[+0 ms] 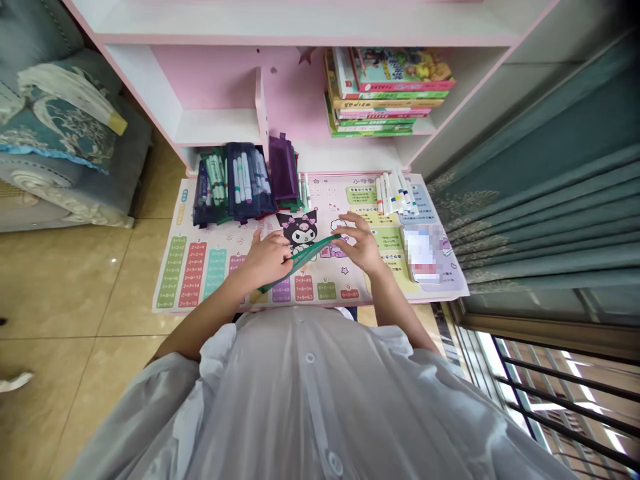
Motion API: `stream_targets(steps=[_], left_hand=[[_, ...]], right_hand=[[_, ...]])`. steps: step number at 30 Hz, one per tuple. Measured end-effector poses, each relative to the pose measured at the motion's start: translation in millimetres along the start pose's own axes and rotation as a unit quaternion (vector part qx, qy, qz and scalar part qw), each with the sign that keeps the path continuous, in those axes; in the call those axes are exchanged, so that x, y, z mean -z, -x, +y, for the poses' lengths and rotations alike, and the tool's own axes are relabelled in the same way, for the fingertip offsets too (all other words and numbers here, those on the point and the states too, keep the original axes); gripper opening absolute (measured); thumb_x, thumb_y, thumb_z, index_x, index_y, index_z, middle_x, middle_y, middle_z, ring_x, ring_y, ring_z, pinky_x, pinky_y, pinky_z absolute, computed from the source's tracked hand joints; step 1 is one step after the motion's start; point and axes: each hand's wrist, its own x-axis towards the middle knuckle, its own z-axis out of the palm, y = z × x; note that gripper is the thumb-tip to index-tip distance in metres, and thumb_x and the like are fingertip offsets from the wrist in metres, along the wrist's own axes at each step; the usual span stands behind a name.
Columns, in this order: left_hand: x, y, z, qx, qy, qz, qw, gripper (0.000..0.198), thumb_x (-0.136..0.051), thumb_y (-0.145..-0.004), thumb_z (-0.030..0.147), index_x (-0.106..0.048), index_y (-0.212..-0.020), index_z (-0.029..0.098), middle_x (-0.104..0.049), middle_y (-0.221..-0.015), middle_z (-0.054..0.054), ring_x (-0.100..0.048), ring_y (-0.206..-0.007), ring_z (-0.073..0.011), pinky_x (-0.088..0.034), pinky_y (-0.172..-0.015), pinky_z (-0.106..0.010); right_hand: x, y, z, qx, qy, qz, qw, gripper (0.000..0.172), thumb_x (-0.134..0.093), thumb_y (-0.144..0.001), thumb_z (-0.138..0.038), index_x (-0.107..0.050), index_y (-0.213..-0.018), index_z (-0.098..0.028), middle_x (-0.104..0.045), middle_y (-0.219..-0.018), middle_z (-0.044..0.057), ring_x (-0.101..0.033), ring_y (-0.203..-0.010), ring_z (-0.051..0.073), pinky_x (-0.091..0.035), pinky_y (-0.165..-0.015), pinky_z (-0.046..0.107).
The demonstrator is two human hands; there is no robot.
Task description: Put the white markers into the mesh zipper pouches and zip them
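Two hands are working over a table (345, 158). The left hand (267, 260) is curling closed around a flat green strip (301, 262), gripping it, while the right hand (360, 245) is hovering half open, with its fingers (350, 223) spread at the strip's upper end. Whether the right hand is gripping that end cannot be told from this view. The strip is slanting across a printed multiplication mat (200, 280), with its lower end sticking out below the left hand and its upper end reaching the right hand, just beneath a cartoon figure (300, 230) printed on the mat.

Beyond the hands, several dark pouches (244, 183) are lying packed with markers (216, 177), and a purple pouch (283, 170) is standing beside them. Loose markers (397, 193) are lying together on the mat's far edge, and a blurred packet (423, 253) is sitting on the mat to the right of the right hand. A stack of books (390, 93) is resting on a pink-backed shelf (200, 77) above the table. A teal curtain (530, 207) is hanging on the right, a sofa (60, 133) is standing on the left, and a pale shirt (310, 393) is filling the bottom of the view.
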Motion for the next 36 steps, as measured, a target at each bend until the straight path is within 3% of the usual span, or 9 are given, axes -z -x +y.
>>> stream_targets(steps=[3,5,9,13,16,19,22,31,36], left_hand=[[-6.0,-1,7,0.051,0.018,0.067,0.996,0.024,-0.059,-0.084,0.024,-0.074,-0.066,0.022,-0.073,-0.12,-0.007,-0.054,-0.134,-0.0336,-0.025,-0.12,-0.067],[-10.9,-1,11,0.079,0.031,0.111,0.99,0.021,-0.061,-0.085,0.026,-0.074,-0.069,0.022,-0.073,-0.119,-0.008,-0.055,-0.133,-0.0329,-0.031,-0.118,-0.063],[-23.0,-3,17,0.105,0.055,0.156,0.981,0.024,-0.061,-0.088,0.027,-0.072,-0.068,0.021,-0.073,-0.118,-0.008,-0.055,-0.134,-0.0306,-0.038,-0.115,-0.055],[-34.1,-2,19,0.111,0.059,0.158,0.979,0.022,-0.061,-0.088,0.024,-0.069,-0.067,0.021,-0.073,-0.119,-0.009,-0.055,-0.134,-0.0306,-0.038,-0.113,-0.055],[-38.2,2,15,0.113,0.069,0.166,0.977,0.025,-0.061,-0.086,0.024,-0.064,-0.062,0.021,-0.074,-0.114,-0.008,-0.057,-0.13,-0.0302,-0.04,-0.11,-0.054],[-36.8,7,6,0.12,0.082,0.154,0.977,0.026,-0.06,-0.08,0.021,-0.054,-0.054,0.021,-0.074,-0.09,-0.007,-0.066,-0.105,-0.0265,-0.049,-0.096,-0.044],[-32.8,11,-4,0.129,0.102,0.144,0.976,0.026,-0.058,-0.077,0.022,-0.048,-0.053,0.023,-0.067,-0.074,-0.005,-0.066,-0.087,-0.0235,-0.052,-0.084,-0.038],[-41.2,6,-9,0.124,0.133,0.162,0.97,0.027,-0.06,-0.084,0.035,-0.06,-0.06,0.023,-0.073,-0.093,-0.008,-0.066,-0.105,-0.0263,-0.052,-0.096,-0.04],[-40.7,5,-6,0.127,0.146,0.18,0.965,0.029,-0.062,-0.085,0.037,-0.062,-0.059,0.023,-0.075,-0.095,-0.007,-0.067,-0.107,-0.0257,-0.052,-0.099,-0.04]], right_hand=[[-13,5,-16,-0.081,0.033,0.119,0.989,0.034,-0.069,-0.086,-0.056,-0.072,-0.099,-0.024,-0.064,-0.126,0.012,-0.056,-0.129,0.031,-0.044,-0.113,0.056],[-24,12,-31,-0.113,0.044,0.138,0.983,0.035,-0.067,-0.087,-0.057,-0.071,-0.086,-0.023,-0.065,-0.123,0.013,-0.057,-0.128,0.031,-0.044,-0.113,0.055],[-46,25,-60,-0.133,0.042,0.068,0.988,0.034,-0.071,-0.085,-0.054,-0.07,-0.072,-0.022,-0.066,-0.122,0.014,-0.056,-0.128,0.031,-0.042,-0.113,0.051],[-60,26,-74,-0.169,0.065,0.019,0.983,0.02,-0.078,-0.078,-0.036,-0.069,-0.065,-0.023,-0.069,-0.12,0.012,-0.054,-0.129,0.033,-0.041,-0.113,0.053],[-63,24,-74,-0.188,0.079,0.005,0.979,0.016,-0.074,-0.072,-0.022,-0.066,-0.059,-0.023,-0.07,-0.12,0.011,-0.051,-0.133,0.035,-0.041,-0.111,0.056],[-58,19,-68,-0.199,0.094,-0.01,0.975,0.017,-0.071,-0.07,-0.016,-0.063,-0.056,-0.022,-0.07,-0.122,0.01,-0.05,-0.133,0.037,-0.042,-0.11,0.057],[-52,13,-60,-0.208,0.105,-0.009,0.972,0.019,-0.069,-0.07,-0.015,-0.061,-0.055,-0.022,-0.07,-0.123,0.011,-0.051,-0.133,0.036,-0.042,-0.11,0.057],[-56,12,-58,-0.214,0.131,-0.051,0.967,0.015,-0.073,-0.072,-0.022,-0.066,-0.06,-0.022,-0.069,-0.124,0.01,-0.052,-0.131,0.036,-0.043,-0.108,0.057],[-54,-9,-46,-0.2,0.121,-0.023,0.972,0.02,-0.072,-0.08,-0.035,-0.07,-0.065,-0.022,-0.07,-0.123,0.011,-0.053,-0.13,0.033,-0.042,-0.111,0.054]])
